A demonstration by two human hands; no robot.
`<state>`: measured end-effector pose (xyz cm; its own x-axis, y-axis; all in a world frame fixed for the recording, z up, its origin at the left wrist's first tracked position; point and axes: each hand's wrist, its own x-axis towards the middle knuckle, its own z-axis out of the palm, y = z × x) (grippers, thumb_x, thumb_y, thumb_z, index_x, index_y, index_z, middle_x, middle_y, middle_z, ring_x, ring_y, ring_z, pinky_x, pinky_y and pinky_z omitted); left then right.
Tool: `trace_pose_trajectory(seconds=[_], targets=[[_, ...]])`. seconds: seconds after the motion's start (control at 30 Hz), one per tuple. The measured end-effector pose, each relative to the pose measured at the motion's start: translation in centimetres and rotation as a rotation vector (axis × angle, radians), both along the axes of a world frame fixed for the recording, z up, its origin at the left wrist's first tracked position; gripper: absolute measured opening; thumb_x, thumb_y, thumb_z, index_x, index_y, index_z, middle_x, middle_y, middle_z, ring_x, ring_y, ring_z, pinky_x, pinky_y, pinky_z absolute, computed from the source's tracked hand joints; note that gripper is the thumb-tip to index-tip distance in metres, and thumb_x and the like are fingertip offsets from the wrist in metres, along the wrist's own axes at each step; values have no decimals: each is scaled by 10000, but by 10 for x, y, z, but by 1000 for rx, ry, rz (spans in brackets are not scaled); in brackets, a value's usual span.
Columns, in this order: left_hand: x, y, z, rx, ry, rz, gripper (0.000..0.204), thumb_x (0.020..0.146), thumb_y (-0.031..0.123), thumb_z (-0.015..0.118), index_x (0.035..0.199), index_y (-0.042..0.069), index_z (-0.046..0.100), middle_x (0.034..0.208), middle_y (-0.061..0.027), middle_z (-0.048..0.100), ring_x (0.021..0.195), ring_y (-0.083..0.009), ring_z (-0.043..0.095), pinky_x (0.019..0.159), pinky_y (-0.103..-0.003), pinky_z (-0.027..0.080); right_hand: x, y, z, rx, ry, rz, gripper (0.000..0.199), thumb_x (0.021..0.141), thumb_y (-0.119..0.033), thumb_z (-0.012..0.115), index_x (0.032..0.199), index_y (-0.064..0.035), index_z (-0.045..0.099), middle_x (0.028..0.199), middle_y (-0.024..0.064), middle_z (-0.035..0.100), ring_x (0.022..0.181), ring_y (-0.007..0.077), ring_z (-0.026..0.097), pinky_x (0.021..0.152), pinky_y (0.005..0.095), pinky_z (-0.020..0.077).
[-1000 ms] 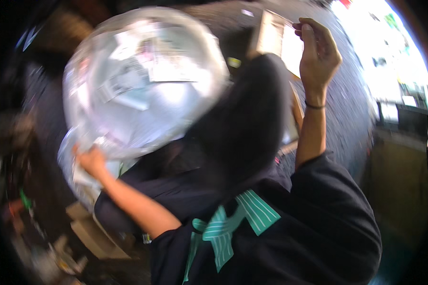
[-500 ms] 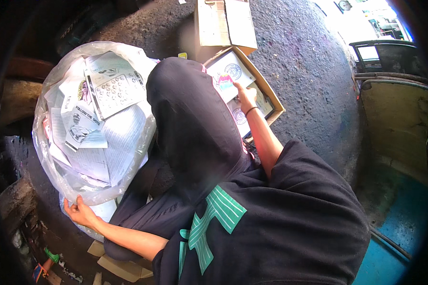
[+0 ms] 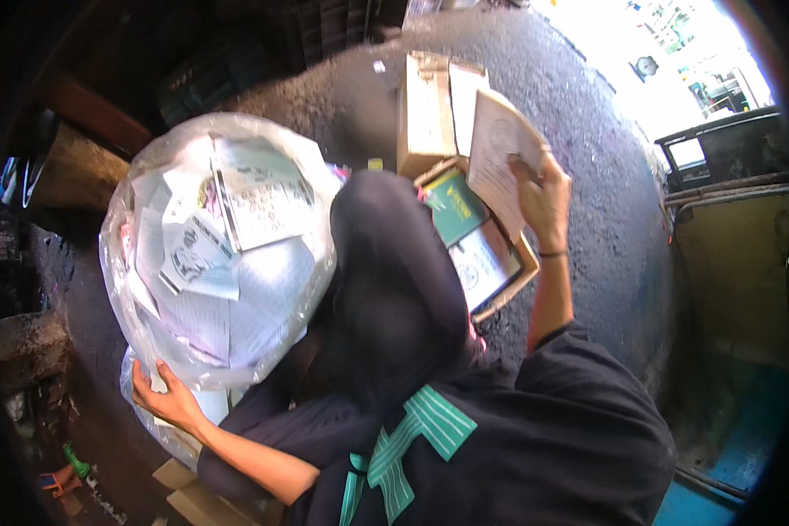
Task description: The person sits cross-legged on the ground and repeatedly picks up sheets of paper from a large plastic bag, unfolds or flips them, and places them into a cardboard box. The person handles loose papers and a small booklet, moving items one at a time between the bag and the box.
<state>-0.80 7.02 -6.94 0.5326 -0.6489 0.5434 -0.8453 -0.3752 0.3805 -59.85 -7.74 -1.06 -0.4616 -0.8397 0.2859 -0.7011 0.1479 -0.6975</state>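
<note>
My right hand (image 3: 545,200) is closed on a thin paper booklet (image 3: 498,158), raised above an open cardboard box (image 3: 510,294). Faint print shows on its pale page. Inside that box lie a green-covered book (image 3: 454,209) and a white booklet with a round dark emblem (image 3: 478,263). To the left stands a large clear plastic bag (image 3: 118,254), filled with loose printed and lined sheets (image 3: 267,289). My left hand (image 3: 168,401) rests at the bag's near side, fingers apart, touching the plastic.
A closed cardboard box (image 3: 425,110) stands beyond the open one. My bent knee (image 3: 386,237) rises between bag and box. Cardboard flaps (image 3: 206,504) lie near my left elbow. A metal-framed panel (image 3: 736,254) is at the right.
My right hand has risen out of the open box with the booklet, moving right and uncovering the green book. My left hand stays by the bag. The view has shifted.
</note>
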Motion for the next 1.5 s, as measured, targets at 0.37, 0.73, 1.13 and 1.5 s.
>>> trace_pose_trajectory(seconds=[0.37,0.73,1.13,1.5], targets=[[-197,-49,144,-153,-79,-834,740,906,591,740,1392,48,616,1553,-290,325,1438,-530,331,1155,-622,301,192,-65,132,-295,-844,777,277,917,-118,770,1106,77,714,997,137,764,868,169,728,756,308,597],[-131,-76,68,-25,408,-592,1112,840,516,827,1602,-17,216,1556,-296,268,1400,-477,419,1090,-568,472,352,-53,47,482,-1021,1041,720,943,-497,768,1191,169,655,1063,191,723,911,211,715,760,331,596],[-112,-69,70,-216,1532,-894,634,1083,230,436,1616,-74,276,1635,-167,390,1500,-244,379,1238,-369,276,337,-71,-4,618,-1079,936,982,903,-696,716,1237,218,586,1067,219,709,929,209,717,764,328,591],[-93,-76,67,-250,1335,-609,446,1076,41,517,1513,-35,462,1373,-167,644,1247,-186,608,1070,-330,469,325,-75,-11,631,-1225,943,819,960,-672,636,1238,98,633,1084,146,746,894,149,752,760,300,630]])
